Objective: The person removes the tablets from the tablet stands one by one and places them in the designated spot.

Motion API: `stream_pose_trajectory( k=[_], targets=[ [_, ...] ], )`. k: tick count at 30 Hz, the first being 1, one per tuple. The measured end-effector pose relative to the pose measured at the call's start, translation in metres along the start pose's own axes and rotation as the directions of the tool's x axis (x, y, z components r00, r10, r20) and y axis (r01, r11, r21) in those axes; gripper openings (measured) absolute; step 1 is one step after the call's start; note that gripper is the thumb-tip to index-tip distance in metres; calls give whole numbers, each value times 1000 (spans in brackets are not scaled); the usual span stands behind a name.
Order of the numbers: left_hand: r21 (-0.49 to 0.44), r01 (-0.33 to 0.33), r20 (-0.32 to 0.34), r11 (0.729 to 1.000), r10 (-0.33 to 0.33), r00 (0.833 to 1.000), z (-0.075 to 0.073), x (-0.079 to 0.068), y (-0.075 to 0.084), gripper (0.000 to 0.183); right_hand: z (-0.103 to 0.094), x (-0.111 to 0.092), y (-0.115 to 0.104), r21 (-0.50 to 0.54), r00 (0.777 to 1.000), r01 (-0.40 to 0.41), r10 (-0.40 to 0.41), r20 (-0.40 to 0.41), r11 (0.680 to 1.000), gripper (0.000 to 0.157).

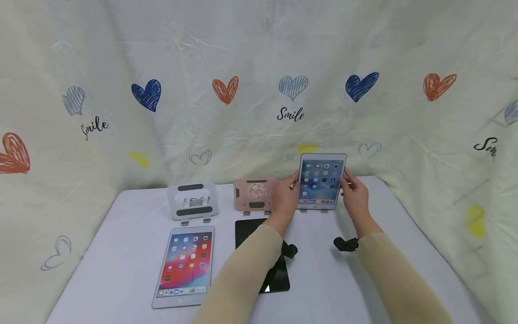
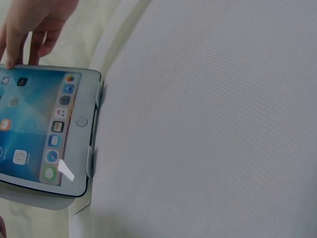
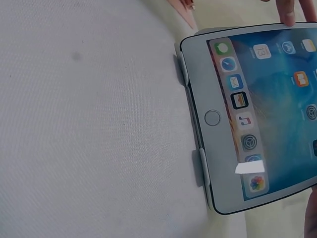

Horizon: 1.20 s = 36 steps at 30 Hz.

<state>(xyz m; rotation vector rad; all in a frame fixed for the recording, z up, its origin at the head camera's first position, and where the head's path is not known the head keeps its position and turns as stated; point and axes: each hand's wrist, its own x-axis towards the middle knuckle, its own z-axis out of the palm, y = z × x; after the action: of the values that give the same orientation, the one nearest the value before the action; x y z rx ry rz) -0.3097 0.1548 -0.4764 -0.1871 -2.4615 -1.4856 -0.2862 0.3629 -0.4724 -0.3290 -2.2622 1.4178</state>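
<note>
A white-framed tablet [image 1: 321, 181] with a blue home screen stands upright at the back right, its lower edge in the two lips of a stand [image 2: 90, 162] mostly hidden behind it. My left hand [image 1: 285, 198] holds the tablet's left edge with its fingertips. Opposite it, my right hand [image 1: 356, 196] grips the right edge, thumb toward the front and fingers reaching behind. The home button and the lower icons show close up in the right wrist view, where left-hand fingers [image 3: 286, 12] touch the far edge.
A pink stand [image 1: 256, 194] is left of the tablet, partly behind my left hand. Farther left is a white-grey stand [image 1: 193, 201]. In front lie a tablet with a red-blue screen [image 1: 186, 265] and a black tablet [image 1: 247, 231], partly under my left forearm. A heart-printed curtain [image 1: 259, 54] hangs behind.
</note>
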Motion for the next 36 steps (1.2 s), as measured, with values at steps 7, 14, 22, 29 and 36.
stream_pose_trajectory(
  k=[7, 14, 22, 29, 36],
  targets=[
    [-33, -2, 8, 999, 2, 1000, -3, 0, -1, 38, 0, 0, -3, 6, 1000, -8, 8, 4, 1000, 44],
    [-71, -26, 7, 997, 26, 1000, -10, -1, 1, 37, -1, 0, -7, -25, 1000, 2, -1, 24, 1000, 45],
    [-63, -22, 19, 998, 23, 1000, -16, -2, 4, 34, -10, -3, -14, -18, 997, -22, 23, 73, 1000, 48],
    [-104, -16, 62, 994, 22, 998, -20, -8, 4, 35, -18, -8, -14, -35, 994, -7, 11, 107, 999, 48],
    [-173, 9, 93, 985, 7, 996, -26, -15, 4, 35, -23, -14, -17, -19, 991, 2, 0, 136, 1000, 47]
  ],
)
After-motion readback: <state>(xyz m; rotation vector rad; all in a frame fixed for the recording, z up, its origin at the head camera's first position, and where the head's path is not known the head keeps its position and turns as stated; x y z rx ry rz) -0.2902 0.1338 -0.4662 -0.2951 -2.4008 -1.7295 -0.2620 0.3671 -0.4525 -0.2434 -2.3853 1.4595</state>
